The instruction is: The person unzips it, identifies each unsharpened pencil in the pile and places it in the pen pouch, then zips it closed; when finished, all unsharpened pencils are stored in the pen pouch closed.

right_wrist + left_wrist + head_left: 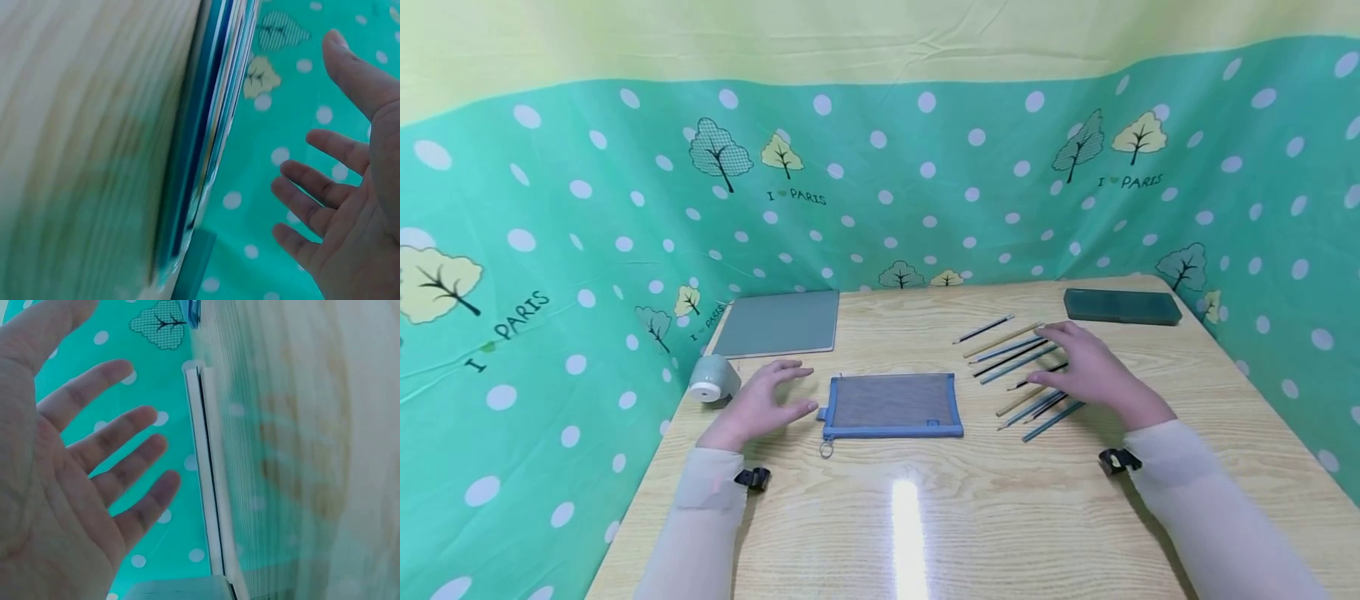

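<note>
My left hand hovers over the left side of the table, beside a blue-edged mesh zip pouch with a ring on its zipper. The left wrist view shows that hand with its fingers spread and nothing held. Several pencils, blue, black and natural wood, lie loosely side by side on the right. Over their right ends is my right hand, thumb and fingers apart. In the right wrist view the hand is empty, clear of the pencils.
A flat grey-blue notebook or board lies at the back left. Near it, at the left edge, is a small rounded pale-green object with a white end. A dark green case rests at the back right. A dotted curtain surrounds the table.
</note>
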`<act>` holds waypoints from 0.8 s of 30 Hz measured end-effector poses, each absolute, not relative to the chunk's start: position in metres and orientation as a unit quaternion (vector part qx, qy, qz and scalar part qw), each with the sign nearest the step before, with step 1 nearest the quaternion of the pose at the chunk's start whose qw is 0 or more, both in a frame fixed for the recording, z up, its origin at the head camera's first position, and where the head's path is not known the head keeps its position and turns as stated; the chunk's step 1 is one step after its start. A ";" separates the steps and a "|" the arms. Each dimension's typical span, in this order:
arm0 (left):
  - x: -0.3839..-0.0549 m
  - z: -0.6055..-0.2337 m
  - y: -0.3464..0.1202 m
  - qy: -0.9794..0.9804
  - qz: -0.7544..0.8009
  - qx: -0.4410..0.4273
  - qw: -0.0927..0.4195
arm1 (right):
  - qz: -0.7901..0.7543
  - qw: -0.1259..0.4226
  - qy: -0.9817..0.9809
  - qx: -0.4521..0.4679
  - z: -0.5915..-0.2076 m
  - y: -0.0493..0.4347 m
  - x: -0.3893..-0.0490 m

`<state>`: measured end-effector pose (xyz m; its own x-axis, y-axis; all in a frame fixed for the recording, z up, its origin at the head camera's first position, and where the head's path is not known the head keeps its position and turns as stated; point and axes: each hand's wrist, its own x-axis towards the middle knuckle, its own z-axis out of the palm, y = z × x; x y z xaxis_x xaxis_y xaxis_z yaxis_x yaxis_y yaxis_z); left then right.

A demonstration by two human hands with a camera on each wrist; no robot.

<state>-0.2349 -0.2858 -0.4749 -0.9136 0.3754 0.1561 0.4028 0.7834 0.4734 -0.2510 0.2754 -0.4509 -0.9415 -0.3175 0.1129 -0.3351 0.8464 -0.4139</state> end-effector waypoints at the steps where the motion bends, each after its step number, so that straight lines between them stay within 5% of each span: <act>1: -0.235 -0.475 -0.285 -0.943 -0.259 -0.207 0.020 | 0.220 0.019 -0.959 0.177 -0.450 0.271 -0.251; 24: -0.230 -0.480 -0.288 -0.928 -0.303 -0.211 -0.054 | 0.264 -0.052 -0.926 0.264 -0.452 0.182 -0.259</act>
<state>-0.2296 -0.2875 -0.4798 -0.9053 0.4240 0.0268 0.3579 0.7272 0.5858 -0.2585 0.1816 -0.4524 -0.8557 -0.5157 0.0436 -0.4612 0.7216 -0.5163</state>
